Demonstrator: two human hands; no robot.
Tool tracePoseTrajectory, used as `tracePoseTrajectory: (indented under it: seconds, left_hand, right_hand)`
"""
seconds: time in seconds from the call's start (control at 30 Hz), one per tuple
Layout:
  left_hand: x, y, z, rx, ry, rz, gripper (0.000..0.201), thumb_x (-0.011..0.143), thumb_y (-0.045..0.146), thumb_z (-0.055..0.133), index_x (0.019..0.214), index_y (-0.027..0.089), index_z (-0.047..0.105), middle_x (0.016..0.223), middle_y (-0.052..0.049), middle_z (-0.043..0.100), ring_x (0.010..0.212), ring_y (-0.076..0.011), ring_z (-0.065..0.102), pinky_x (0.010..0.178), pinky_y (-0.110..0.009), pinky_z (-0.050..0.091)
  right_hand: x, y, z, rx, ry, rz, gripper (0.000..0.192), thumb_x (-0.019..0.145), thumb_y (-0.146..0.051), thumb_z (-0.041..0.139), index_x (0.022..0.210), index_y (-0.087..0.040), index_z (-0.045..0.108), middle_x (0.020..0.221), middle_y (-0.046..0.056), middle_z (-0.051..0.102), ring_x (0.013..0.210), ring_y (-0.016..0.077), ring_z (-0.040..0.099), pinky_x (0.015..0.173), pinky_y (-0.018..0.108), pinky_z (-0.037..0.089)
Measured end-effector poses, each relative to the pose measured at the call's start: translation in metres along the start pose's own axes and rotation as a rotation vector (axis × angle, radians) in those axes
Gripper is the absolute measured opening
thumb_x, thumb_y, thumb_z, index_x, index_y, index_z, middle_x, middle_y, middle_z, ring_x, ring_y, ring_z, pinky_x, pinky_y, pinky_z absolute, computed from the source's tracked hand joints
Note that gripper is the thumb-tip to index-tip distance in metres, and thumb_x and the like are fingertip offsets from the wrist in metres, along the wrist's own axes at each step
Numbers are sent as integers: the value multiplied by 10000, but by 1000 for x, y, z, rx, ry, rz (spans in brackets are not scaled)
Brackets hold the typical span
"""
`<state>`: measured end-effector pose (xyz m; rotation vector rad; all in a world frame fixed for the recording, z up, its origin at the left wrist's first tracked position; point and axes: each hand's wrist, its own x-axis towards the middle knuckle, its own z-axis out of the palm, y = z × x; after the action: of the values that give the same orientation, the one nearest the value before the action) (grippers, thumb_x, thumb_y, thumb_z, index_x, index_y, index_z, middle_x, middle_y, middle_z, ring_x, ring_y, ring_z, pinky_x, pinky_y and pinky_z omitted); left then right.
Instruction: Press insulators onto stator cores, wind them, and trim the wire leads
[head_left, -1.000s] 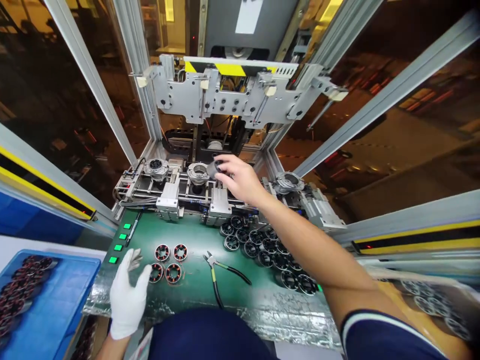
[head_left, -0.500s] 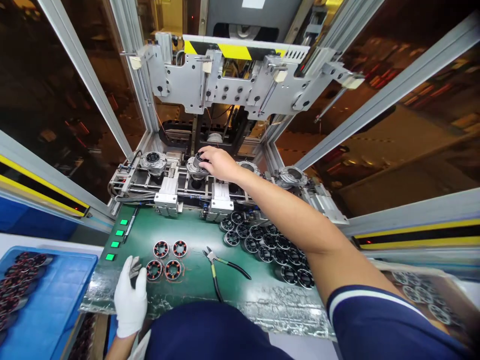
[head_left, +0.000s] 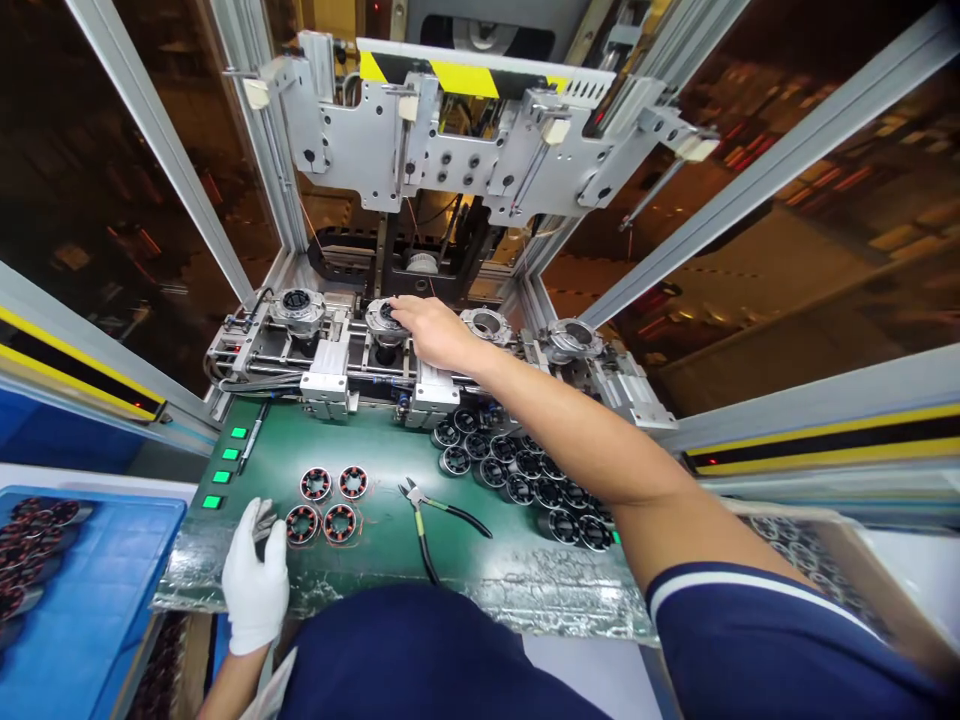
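My bare right hand (head_left: 435, 330) reaches across the bench to the second holder from the left, its fingers on the right edge of a black-lined stator core (head_left: 388, 312). That core sits down in the round metal holder; the grip is partly hidden by the hand. My left hand (head_left: 255, 585), in a white glove, hovers by the near left bench edge, open, thumb apart from loosely curved fingers. Just right of it lie several wound stators (head_left: 340, 522) with orange-red coils. Cutting pliers (head_left: 421, 515) with black and yellow-green handles rest on the green bench top (head_left: 480, 560).
Another core sits in the leftmost holder (head_left: 298, 302); the two right holders (head_left: 571, 338) show open rings. Several bare cores (head_left: 519, 487) cluster under my right forearm. A machine plate (head_left: 472, 170) hangs overhead. Green lit buttons (head_left: 212, 502) and a blue tray (head_left: 112, 580) are at left.
The stator core under my right hand has gone from raised and tilted to lower in its holder. My left hand stays near the bench edge. The whole view has shifted slightly.
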<state>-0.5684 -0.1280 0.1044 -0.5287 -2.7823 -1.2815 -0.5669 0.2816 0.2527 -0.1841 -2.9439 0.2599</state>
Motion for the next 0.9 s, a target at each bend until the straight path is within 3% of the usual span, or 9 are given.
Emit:
tracePoseTrajectory:
  seconds: [0.17, 0.27, 0.33, 0.43, 0.5, 0.6, 0.73, 0.83, 0.9]
  left_hand:
    - [2, 0, 0, 1, -15, 15, 600, 909, 519, 500, 1376, 142, 518, 1243, -167, 675, 1103, -277, 658, 1047, -469, 472]
    - [-2, -3, -4, -24, -41, 8, 580, 914, 508, 498, 1369, 149, 523, 1254, -158, 669, 1130, -273, 646, 1064, -466, 465]
    - [-6, -5, -8, -55, -54, -19, 571, 912, 507, 501, 1361, 155, 531, 1254, -148, 668, 1147, -272, 638, 1080, -468, 457]
    - [-9, -1, -18, -117, -44, -79, 574, 903, 514, 519, 1358, 164, 532, 1248, -136, 668, 1144, -271, 638, 1086, -480, 459]
    - [-5, 9, -24, -160, -36, -66, 573, 899, 509, 536, 1363, 172, 527, 1255, -129, 666, 1142, -265, 642, 1086, -477, 463]
    - [5, 39, -30, -228, -87, 32, 551, 896, 487, 558, 1349, 173, 545, 1261, -124, 670, 1132, -255, 654, 1074, -457, 480]
    - [12, 103, -26, -200, -410, 115, 514, 848, 483, 629, 1270, 189, 624, 1236, -105, 699, 1141, -275, 653, 1073, -471, 477]
    - [6, 145, -17, -361, -785, 77, 685, 769, 462, 723, 1376, 202, 540, 1288, -111, 678, 1123, -290, 668, 984, -444, 544]
    - [1, 160, -12, -528, -882, 51, 692, 780, 441, 722, 1397, 210, 510, 1314, -106, 663, 1126, -277, 673, 961, -413, 562]
  right_hand:
    - [-19, -12, -3, 21, 41, 30, 501, 849, 12, 484, 1342, -42, 552, 1484, 154, 441, 1410, 279, 398, 1174, 454, 359]
    - [-80, -33, 2, 92, 289, -18, 440, 948, -164, 486, 1371, -51, 527, 1434, 163, 498, 1358, 269, 458, 1166, 472, 372]
    - [-137, -48, 17, 185, 406, 8, 358, 958, -250, 517, 1288, -141, 601, 1280, 129, 620, 1223, 258, 567, 1077, 477, 457]
    - [-207, -59, 55, 244, 370, 115, 235, 938, -271, 562, 1144, -213, 661, 1137, 120, 676, 1115, 290, 623, 947, 523, 521]
    - [-230, -60, 83, 253, 339, 172, 196, 910, -275, 602, 1076, -197, 674, 1267, 167, 613, 1249, 366, 543, 954, 601, 497]
    - [-234, -62, 111, 287, 334, 251, 133, 899, -238, 593, 986, -180, 674, 1444, 188, 466, 1406, 434, 353, 1000, 716, 404]
    - [-222, -86, 97, 415, 385, 249, 107, 928, -240, 554, 929, -209, 656, 1431, 133, 493, 1436, 349, 343, 1060, 666, 404]
    - [-218, -117, 62, 807, 394, 196, 78, 903, -283, 638, 976, -271, 663, 1466, 61, 465, 1397, 265, 417, 1066, 525, 475]
    - [-216, -133, 42, 1076, 356, 161, 106, 883, -286, 676, 985, -310, 683, 1477, 33, 452, 1351, 247, 471, 1057, 473, 483]
